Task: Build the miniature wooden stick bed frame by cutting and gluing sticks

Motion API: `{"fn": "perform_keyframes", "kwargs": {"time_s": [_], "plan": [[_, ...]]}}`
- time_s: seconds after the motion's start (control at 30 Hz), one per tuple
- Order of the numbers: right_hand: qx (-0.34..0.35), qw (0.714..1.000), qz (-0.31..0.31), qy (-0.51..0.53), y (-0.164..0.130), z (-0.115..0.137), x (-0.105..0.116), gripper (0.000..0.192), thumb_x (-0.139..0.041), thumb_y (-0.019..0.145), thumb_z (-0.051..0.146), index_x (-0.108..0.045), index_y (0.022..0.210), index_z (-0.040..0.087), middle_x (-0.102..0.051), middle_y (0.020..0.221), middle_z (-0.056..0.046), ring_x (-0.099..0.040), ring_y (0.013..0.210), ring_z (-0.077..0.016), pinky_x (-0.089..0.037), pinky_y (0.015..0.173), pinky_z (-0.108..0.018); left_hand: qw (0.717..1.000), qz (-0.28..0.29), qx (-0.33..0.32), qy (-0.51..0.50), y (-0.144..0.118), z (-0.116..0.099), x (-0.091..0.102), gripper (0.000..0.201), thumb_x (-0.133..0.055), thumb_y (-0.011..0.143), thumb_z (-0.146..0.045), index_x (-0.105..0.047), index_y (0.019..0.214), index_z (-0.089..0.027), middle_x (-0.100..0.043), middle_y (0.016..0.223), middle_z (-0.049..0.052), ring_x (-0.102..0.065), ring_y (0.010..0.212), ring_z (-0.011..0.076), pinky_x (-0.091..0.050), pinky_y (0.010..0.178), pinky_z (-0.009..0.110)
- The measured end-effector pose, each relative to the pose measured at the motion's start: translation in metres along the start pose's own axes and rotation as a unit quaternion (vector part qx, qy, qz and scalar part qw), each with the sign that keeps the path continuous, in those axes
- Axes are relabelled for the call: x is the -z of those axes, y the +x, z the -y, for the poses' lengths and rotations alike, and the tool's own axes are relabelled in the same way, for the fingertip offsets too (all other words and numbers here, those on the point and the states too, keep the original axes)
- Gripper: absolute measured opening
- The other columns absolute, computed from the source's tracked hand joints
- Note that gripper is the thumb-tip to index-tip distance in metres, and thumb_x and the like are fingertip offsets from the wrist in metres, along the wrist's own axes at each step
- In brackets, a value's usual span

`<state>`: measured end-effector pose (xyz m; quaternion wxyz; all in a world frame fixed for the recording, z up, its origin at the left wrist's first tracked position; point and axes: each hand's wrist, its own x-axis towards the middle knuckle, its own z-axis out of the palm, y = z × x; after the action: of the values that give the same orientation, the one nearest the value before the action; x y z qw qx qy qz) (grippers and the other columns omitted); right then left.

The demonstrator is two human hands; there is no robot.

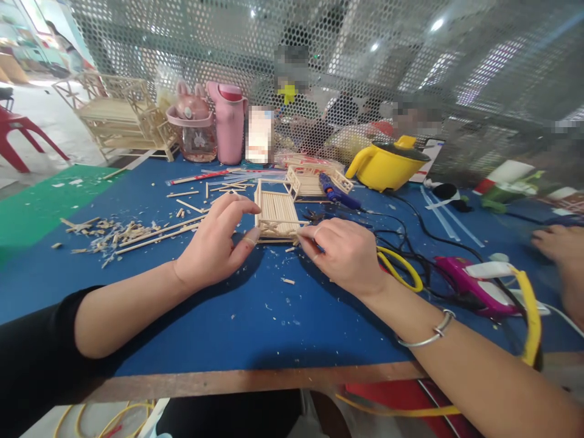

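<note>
A small model bed [277,210] built of thin wooden sticks stands on the blue tabletop in front of me, with a slatted base and low rails. My left hand [219,238] steadies its left side, thumb at the front corner and forefinger higher up. At the front right corner, my right hand [349,252] pinches the end of a thin wooden stick [292,223] that lies along the front rail. A second stick model [310,184] sits just behind, beside a blue glue gun [337,193]. Dark pliers [314,216], partly hidden, lie near my right fingers.
Stick offcuts [123,234] and longer sticks lie left. Behind stand a larger stick model [118,115], a pink bottle [229,125], a clear jug and a yellow pot [387,164]. Cables and a magenta power strip [479,289] are right, near another person's hand [559,249].
</note>
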<state>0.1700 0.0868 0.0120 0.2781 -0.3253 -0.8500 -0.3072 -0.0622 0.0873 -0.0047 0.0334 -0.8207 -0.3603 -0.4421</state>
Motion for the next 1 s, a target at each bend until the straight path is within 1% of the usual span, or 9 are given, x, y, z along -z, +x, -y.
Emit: {"fn": "perform_keyframes", "kwargs": {"time_s": [0.07,0.23,0.63,0.8,1.0], "plan": [[-0.003,1.0,-0.011,-0.003,-0.002,0.0,-0.004,0.018,-0.058,0.085,0.023,-0.07,0.074,0.015,-0.065,0.061,-0.002,-0.057,0.058,-0.0141,-0.039,0.057,-0.027,1.0,0.001,0.0,0.002,0.0,0.001,0.0,0.022,-0.052,0.084,-0.016,-0.052,0.105,-0.011,-0.058,0.102,0.011,-0.054,0.102,0.0201,-0.047,0.092,0.037],[-0.041,0.999,-0.029,-0.002,-0.005,0.0,-0.008,0.017,-0.06,0.083,0.023,-0.071,0.073,0.015,-0.062,0.057,-0.001,-0.055,0.055,-0.0138,-0.038,0.056,-0.027,1.0,0.006,0.006,0.005,0.0,0.002,-0.001,0.022,-0.052,0.084,-0.017,-0.052,0.106,-0.011,-0.057,0.103,0.011,-0.053,0.104,0.0206,-0.046,0.092,0.037],[-0.055,0.998,-0.019,0.013,-0.004,0.001,-0.013,0.018,-0.059,0.083,0.022,-0.072,0.073,0.016,-0.06,0.055,0.0,-0.053,0.054,-0.0129,-0.036,0.056,-0.027,1.0,0.007,0.007,0.006,0.0,0.003,-0.001,0.022,-0.052,0.083,-0.016,-0.052,0.105,-0.011,-0.057,0.102,0.011,-0.053,0.101,0.02,-0.047,0.09,0.037],[-0.056,0.998,-0.019,0.013,-0.004,0.001,-0.012,0.018,-0.059,0.083,0.022,-0.071,0.072,0.016,-0.06,0.055,0.0,-0.053,0.053,-0.0131,-0.036,0.056,-0.027,1.0,-0.009,0.008,-0.002,0.0,0.002,-0.001,0.026,-0.052,0.078,-0.008,-0.049,0.103,-0.014,-0.056,0.102,0.009,-0.053,0.101,0.0193,-0.047,0.091,0.036],[-0.061,0.998,-0.015,0.025,-0.003,0.0,-0.013,0.018,-0.059,0.084,0.022,-0.071,0.072,0.016,-0.062,0.056,0.0,-0.053,0.053,-0.0126,-0.037,0.057,-0.026,1.0,-0.023,0.007,-0.007,-0.001,0.002,0.0,0.024,-0.051,0.077,-0.007,-0.047,0.099,-0.016,-0.055,0.096,0.008,-0.052,0.095,0.0182,-0.047,0.085,0.034]]}}
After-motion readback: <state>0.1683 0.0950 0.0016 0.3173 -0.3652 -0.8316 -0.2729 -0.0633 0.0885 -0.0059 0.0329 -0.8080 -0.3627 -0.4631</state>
